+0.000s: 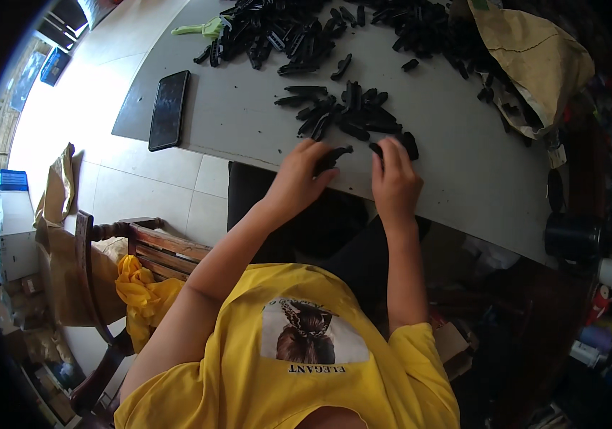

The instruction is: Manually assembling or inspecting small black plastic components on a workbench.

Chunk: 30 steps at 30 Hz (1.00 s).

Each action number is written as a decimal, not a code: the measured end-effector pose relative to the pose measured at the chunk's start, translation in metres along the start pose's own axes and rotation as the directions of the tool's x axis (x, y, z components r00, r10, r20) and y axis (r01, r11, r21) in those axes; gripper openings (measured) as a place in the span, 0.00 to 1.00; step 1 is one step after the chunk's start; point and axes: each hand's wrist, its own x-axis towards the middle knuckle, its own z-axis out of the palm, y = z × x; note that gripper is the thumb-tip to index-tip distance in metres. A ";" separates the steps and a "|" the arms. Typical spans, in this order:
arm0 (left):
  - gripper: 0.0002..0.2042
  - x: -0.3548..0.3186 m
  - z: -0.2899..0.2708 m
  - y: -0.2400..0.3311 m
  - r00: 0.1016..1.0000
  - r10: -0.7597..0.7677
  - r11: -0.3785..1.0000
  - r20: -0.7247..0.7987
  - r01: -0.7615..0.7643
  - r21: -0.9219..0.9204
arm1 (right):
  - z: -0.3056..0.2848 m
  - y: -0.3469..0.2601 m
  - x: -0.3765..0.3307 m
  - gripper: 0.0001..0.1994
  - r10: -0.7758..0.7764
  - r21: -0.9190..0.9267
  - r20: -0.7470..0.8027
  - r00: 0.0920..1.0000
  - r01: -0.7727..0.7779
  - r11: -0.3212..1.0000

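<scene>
My left hand (299, 177) grips a small black plastic clip part (336, 155) at the near edge of the grey table (456, 164). My right hand (394, 179) pinches another black clip piece (377, 149) just beside it, with a further black piece (410, 144) lying by its fingers. The two hands are a short gap apart. Right behind them lies a small heap of black clip parts (345, 114). A much bigger pile of the same black parts (277, 32) spreads along the far side of the table.
A dark phone (169, 109) lies flat at the table's left end. A green plastic tool (202, 28) sits by the far pile. A crumpled brown paper bag (535, 57) is at the right. A wooden chair (141, 247) with yellow cloth (141, 293) stands at my left.
</scene>
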 end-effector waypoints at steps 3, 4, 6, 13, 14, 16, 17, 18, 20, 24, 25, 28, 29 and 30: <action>0.11 -0.010 -0.016 0.003 0.926 -0.297 0.778 0.233 0.377 -0.503 | -0.024 -0.005 -0.012 0.13 0.063 0.399 0.131 0.989 -0.111 0.910; 0.11 -0.014 -0.014 0.005 0.925 -0.298 0.778 0.234 0.378 -0.503 | -0.028 -0.009 -0.015 0.13 -0.086 0.537 0.153 0.985 -0.010 0.844; 0.14 -0.021 -0.009 0.013 0.989 -0.101 0.901 0.107 0.137 -0.412 | -0.037 -0.020 -0.023 0.12 -0.233 0.662 0.151 0.961 0.077 0.745; 0.18 -0.029 -0.008 0.035 0.965 0.099 0.935 0.243 -0.007 -0.355 | -0.042 -0.039 -0.040 0.08 0.351 0.853 0.429 0.832 -0.502 0.147; 0.18 -0.030 -0.006 0.036 0.965 0.100 0.935 0.243 -0.008 -0.354 | -0.043 -0.039 -0.040 0.08 0.351 0.853 0.429 0.832 -0.501 0.147; 0.17 -0.032 -0.003 0.035 0.961 0.149 0.926 0.232 -0.053 -0.374 | -0.043 -0.040 -0.041 0.09 0.341 0.802 0.405 0.849 -0.508 0.313; 0.17 -0.033 -0.004 0.036 0.967 0.149 0.922 0.206 -0.061 -0.383 | -0.044 -0.041 -0.040 0.10 0.335 0.817 0.403 0.852 -0.500 0.288; 0.17 -0.033 -0.006 0.036 0.967 0.150 0.922 0.206 -0.061 -0.383 | -0.044 -0.040 -0.042 0.10 0.335 0.817 0.402 0.852 -0.499 0.288; 0.20 -0.032 -0.009 0.035 0.952 0.120 0.934 0.281 -0.012 -0.358 | -0.045 -0.037 -0.046 0.11 0.260 0.784 0.301 0.917 -0.394 0.479; 0.20 -0.037 -0.008 0.036 0.944 0.131 0.931 0.301 -0.013 -0.365 | -0.053 -0.048 -0.043 0.12 0.258 0.706 0.275 0.926 -0.377 0.600; 0.18 -0.037 -0.010 0.037 0.951 0.141 0.911 0.276 -0.015 -0.412 | -0.058 -0.054 -0.039 0.12 0.324 0.794 0.333 0.885 -0.449 0.410; 0.16 -0.034 -0.021 0.039 0.930 0.160 0.889 0.329 0.009 -0.458 | -0.060 -0.046 -0.043 0.13 0.319 0.821 0.488 0.813 -0.551 0.147; 0.15 -0.033 -0.023 0.038 0.897 0.172 0.889 0.408 0.037 -0.456 | -0.058 -0.040 -0.046 0.13 0.260 0.789 0.568 0.781 -0.607 0.097; 0.15 -0.036 -0.023 0.037 0.897 0.172 0.889 0.408 0.037 -0.456 | -0.055 -0.038 -0.050 0.13 0.260 0.789 0.569 0.780 -0.607 0.097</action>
